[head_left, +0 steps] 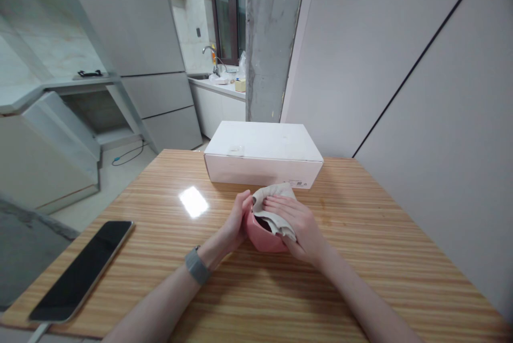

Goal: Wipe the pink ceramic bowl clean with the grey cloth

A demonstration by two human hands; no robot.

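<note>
A pink, angular-sided container (265, 240) with a dark opening sits on the wooden table in front of me; I cannot tell if it is a bowl or a pot. My left hand (236, 221) is wrapped around its left side, thumb up near the rim. A whitish cloth (277, 190) lies folded over the rim and partly into the opening. My right hand (301, 224) presses the cloth against the container's right side, fingers laid across it. The fabric and my fingers hide the right rim and much of the inside.
A white cardboard box (262, 142) stands just behind the container on the wooden table (160, 279). A large black-screened phone (83, 273) with a white cable lies at the left edge. A white wall rises at the right; a sink counter (218, 93) is beyond.
</note>
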